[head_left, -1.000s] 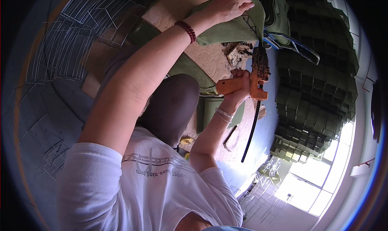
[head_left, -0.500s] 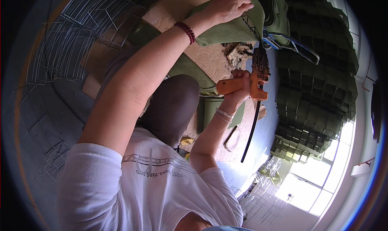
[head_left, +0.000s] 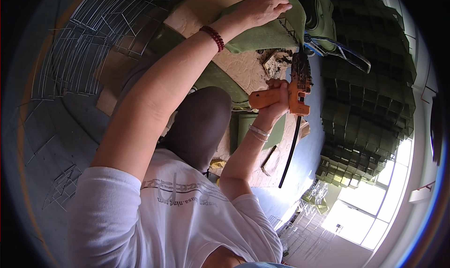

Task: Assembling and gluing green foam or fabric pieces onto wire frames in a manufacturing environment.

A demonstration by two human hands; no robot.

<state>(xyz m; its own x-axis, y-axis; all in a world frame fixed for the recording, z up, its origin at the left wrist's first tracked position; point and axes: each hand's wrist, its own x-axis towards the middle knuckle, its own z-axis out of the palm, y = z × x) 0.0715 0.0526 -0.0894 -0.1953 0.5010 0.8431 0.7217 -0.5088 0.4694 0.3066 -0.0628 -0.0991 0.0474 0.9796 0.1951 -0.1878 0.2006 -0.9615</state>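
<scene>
An orange hot glue gun, its front smeared dark, is gripped by its handle in my right hand. A long black glue stick trails from its back end. Its nozzle points up to the edge of a green fabric piece, near a strip of wire mesh; I cannot tell whether it touches. My left hand is closed at the top of this fabric, fingertips pinched along its raised edge. The fingers' inner side is partly hidden.
Bent wire frames pile up at the far left. A tall stack of dark green fabric boxes rises on the right. Below the work lies a light board with dark glue scraps. A blue-edged green bundle sits beside the fabric.
The glue gun has shifted very slightly left and up in my right hand. My left hand stays almost in the same place at the fabric.
</scene>
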